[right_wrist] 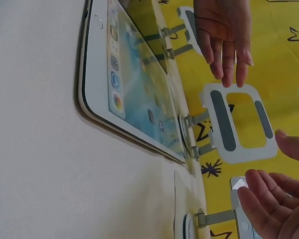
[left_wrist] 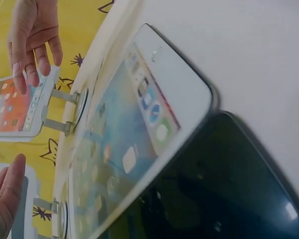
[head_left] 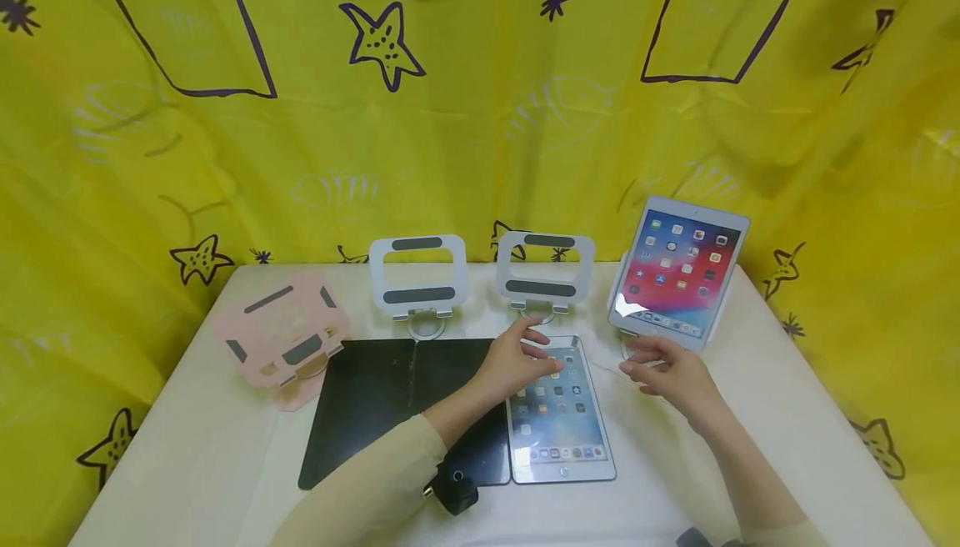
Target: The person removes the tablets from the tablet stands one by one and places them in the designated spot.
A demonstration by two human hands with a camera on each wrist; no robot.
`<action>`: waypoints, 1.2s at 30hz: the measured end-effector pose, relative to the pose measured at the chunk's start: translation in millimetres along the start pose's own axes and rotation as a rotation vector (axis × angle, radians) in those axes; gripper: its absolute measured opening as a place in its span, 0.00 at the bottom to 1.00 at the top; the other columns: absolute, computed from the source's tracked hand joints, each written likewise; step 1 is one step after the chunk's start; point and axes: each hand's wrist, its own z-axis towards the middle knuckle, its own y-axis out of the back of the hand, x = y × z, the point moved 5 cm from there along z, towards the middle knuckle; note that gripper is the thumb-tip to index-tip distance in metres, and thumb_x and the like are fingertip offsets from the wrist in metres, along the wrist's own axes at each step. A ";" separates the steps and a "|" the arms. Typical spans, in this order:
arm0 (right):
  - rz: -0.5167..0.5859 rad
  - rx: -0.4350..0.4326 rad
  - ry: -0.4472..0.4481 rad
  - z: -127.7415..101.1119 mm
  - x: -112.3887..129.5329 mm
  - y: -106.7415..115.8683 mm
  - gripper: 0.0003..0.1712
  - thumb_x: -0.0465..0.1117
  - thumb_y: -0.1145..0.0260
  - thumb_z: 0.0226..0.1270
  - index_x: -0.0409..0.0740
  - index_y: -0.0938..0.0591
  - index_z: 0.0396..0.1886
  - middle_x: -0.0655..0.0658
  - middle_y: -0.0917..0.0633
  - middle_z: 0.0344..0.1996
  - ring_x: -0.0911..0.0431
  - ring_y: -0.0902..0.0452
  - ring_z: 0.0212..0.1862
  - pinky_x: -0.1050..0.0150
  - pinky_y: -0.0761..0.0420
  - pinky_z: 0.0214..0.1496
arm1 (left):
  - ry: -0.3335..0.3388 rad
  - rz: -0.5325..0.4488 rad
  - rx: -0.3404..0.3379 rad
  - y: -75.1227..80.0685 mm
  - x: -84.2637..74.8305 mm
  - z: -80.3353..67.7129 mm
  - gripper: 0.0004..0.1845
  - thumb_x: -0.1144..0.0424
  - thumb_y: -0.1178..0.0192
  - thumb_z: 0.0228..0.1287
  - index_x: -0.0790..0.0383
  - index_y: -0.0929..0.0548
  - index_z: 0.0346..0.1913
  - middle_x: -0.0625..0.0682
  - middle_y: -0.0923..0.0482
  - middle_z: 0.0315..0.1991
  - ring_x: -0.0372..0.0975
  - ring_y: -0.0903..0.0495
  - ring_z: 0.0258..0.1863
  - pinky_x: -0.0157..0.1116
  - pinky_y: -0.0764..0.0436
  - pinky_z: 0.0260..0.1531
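A small lit tablet [head_left: 558,414] lies flat on the white table [head_left: 787,422], beside a large dark tablet [head_left: 390,397]. My left hand [head_left: 525,355] hovers over the small tablet's far end with its fingers relaxed, holding nothing. My right hand [head_left: 660,368] is open just right of it, below a second lit tablet [head_left: 678,272] propped on a stand. The left wrist view shows the small tablet [left_wrist: 134,144] close up, with the right hand [left_wrist: 32,40] above. In the right wrist view the left hand [right_wrist: 224,35] hangs beyond the tablet [right_wrist: 134,89].
Two empty white stands [head_left: 418,276] [head_left: 545,272] stand at the table's back edge. A pink stand [head_left: 281,338] lies tilted at the left. Yellow patterned cloth [head_left: 480,97] hangs on all sides.
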 end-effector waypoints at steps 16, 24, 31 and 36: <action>-0.018 -0.393 0.095 -1.5 -3.7 32.4 0.40 0.49 0.34 0.63 0.41 0.40 0.69 0.37 0.26 0.56 0.66 0.29 0.48 0.87 0.30 0.41 | -0.065 -0.074 0.000 -28.6 -36.9 41.6 0.42 0.64 0.28 0.50 0.51 0.36 0.69 0.50 0.29 0.61 0.44 0.26 0.58 0.34 0.23 0.53; 0.015 -0.584 0.018 9.2 -19.7 48.5 0.45 0.48 0.32 0.60 0.48 0.44 0.72 0.41 0.32 0.63 0.49 0.34 0.60 0.64 0.27 0.61 | -0.064 -0.082 -0.003 -39.9 -47.6 67.2 0.48 0.67 0.25 0.45 0.51 0.39 0.71 0.49 0.32 0.63 0.42 0.28 0.59 0.33 0.24 0.54; -0.004 -0.619 -0.020 24.1 -36.2 61.0 0.48 0.51 0.31 0.58 0.47 0.45 0.73 0.40 0.36 0.62 0.54 0.35 0.55 0.72 0.27 0.51 | -0.037 -0.055 0.040 -53.7 -51.4 84.2 0.47 0.68 0.27 0.47 0.51 0.39 0.70 0.49 0.34 0.63 0.43 0.29 0.60 0.32 0.24 0.54; -0.024 -0.612 -0.063 27.1 -29.5 64.2 0.47 0.50 0.31 0.59 0.47 0.45 0.73 0.41 0.38 0.62 0.54 0.37 0.53 0.80 0.32 0.39 | -0.044 -0.033 0.053 -65.4 -57.7 92.6 0.45 0.67 0.27 0.48 0.51 0.37 0.70 0.49 0.34 0.61 0.42 0.29 0.59 0.30 0.22 0.50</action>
